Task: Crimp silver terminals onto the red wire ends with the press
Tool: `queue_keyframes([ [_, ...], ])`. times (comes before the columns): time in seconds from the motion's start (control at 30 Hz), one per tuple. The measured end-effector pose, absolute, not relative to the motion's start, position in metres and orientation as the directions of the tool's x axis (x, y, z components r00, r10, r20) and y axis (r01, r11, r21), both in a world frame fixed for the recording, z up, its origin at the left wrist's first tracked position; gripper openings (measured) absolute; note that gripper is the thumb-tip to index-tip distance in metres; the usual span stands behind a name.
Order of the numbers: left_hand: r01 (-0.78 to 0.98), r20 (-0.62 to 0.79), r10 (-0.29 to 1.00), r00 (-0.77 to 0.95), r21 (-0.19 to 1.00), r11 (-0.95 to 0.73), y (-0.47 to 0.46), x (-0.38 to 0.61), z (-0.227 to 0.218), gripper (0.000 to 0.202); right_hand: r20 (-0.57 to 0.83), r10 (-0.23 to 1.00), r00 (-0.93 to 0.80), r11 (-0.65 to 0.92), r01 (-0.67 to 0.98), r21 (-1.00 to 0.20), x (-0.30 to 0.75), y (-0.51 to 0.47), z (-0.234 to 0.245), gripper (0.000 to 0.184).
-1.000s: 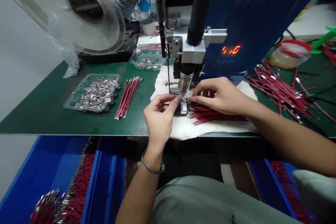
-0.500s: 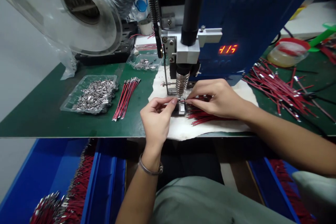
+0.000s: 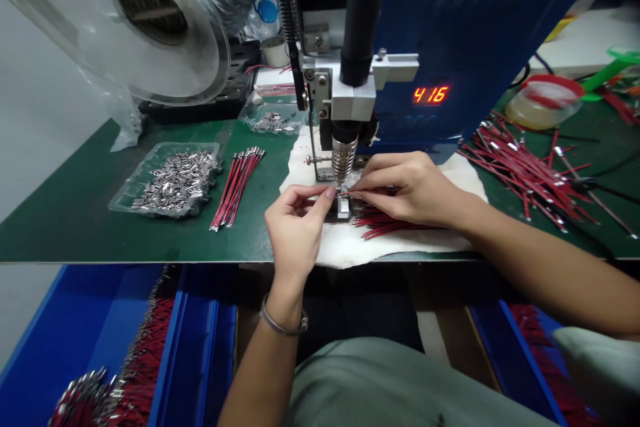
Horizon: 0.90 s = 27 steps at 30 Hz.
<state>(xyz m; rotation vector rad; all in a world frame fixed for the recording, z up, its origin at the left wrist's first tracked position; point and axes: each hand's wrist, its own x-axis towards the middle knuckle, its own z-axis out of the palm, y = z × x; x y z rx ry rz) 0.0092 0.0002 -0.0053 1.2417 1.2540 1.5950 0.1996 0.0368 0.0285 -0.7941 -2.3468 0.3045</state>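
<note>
Under the soldering head (image 3: 344,157) of a bench machine, both hands meet at a small metal fixture (image 3: 343,205). My left hand (image 3: 296,223) is closed in a pinch at the fixture's left side; what sits between thumb and forefinger is too small to make out. From the right, my right hand (image 3: 407,188) pinches a thin red wire (image 3: 349,193), its end pointing at the spot below the tip. Beneath that hand, a bundle of red wires (image 3: 375,223) lies on a white cloth (image 3: 345,250), partly covered by the fingers.
Left on the green bench (image 3: 60,213) are a clear tray (image 3: 117,203) of small metal parts and a row of red-black wires with metal ends (image 3: 237,187). More wires (image 3: 530,167) pile up at right. A blue machine cabinet (image 3: 450,27) stands behind; blue bins (image 3: 100,307) are below.
The view has shifted slightly, and the lower red display now reads 416 after an unclear reading. Both hands keep nearly the same pinch at the fixture.
</note>
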Motion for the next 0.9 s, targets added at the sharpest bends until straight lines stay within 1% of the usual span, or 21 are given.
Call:
queue_keyframes([
  [0.4,0.001,0.218,0.945,-0.246,0.975,-0.224,0.0009,0.0080,-0.0061,0.014,0.434,0.667,-0.606,0.745,0.530,-0.405,0.1973,0.0351,0.0313,0.018],
  [0.6,0.041,0.231,0.941,-0.247,0.973,-0.228,0.0010,0.0074,-0.0060,0.015,0.454,0.655,-0.604,0.754,0.492,-0.435,0.1953,0.0352,0.0296,0.015],
  [0.9,0.032,0.242,0.939,-0.242,0.970,-0.242,0.0010,0.0082,-0.0048,0.014,0.478,0.651,-0.590,0.759,0.521,-0.391,0.1928,0.0349,0.0294,0.018],
])
